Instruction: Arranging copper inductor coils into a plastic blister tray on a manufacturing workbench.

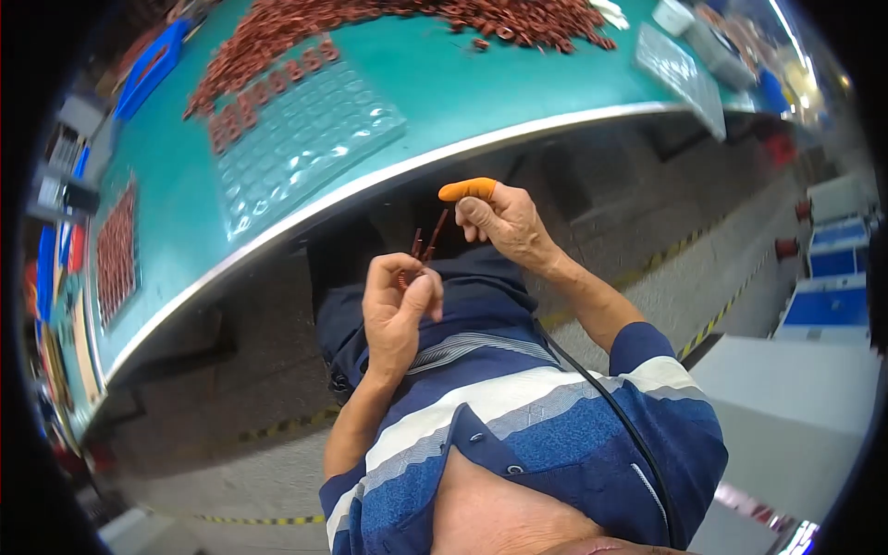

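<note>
In front of my lap, below the table edge, my left hand point(393, 301) is closed around a small reddish-brown wire coil point(403, 279). Its straight wire leads point(434, 239) stick up past my fingers, one longer than the other. Up and to the right, my right hand point(509, 227) is closed, thumb pressed against curled fingers, beside the tip of the longer lead. An orange finger cot point(468, 190) covers its index finger, which points left. Whatever lies between the right fingertips, if anything, is hidden.
On the green table point(527, 83) lies a heap of similar coils point(268, 37). A clear blister tray point(305, 148) has coils along its far rows. Another tray point(117, 254) full of coils lies far left, near a blue bin point(153, 69). Clear plastic trays point(680, 74) sit at the right end.
</note>
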{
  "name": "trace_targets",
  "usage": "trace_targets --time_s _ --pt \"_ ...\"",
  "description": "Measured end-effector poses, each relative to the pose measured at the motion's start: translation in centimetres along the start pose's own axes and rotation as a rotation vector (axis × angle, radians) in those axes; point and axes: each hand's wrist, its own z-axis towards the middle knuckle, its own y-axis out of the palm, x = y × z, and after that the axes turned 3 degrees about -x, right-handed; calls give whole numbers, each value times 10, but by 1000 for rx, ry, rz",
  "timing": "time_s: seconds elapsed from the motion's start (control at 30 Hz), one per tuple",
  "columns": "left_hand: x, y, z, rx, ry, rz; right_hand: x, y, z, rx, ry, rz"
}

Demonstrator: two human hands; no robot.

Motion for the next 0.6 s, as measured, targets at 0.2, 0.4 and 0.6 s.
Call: trace_targets --time_s 0.2,0.4,0.6 --pt "7 -2 15 41 -2 204 40 -20 -44 220 158 28" --pt "5 -19 17 172 -59 250 79 -26 -61 331 248 152" --pt "5 -17 32 80 139 564 139 -96 -47 415 411 6"
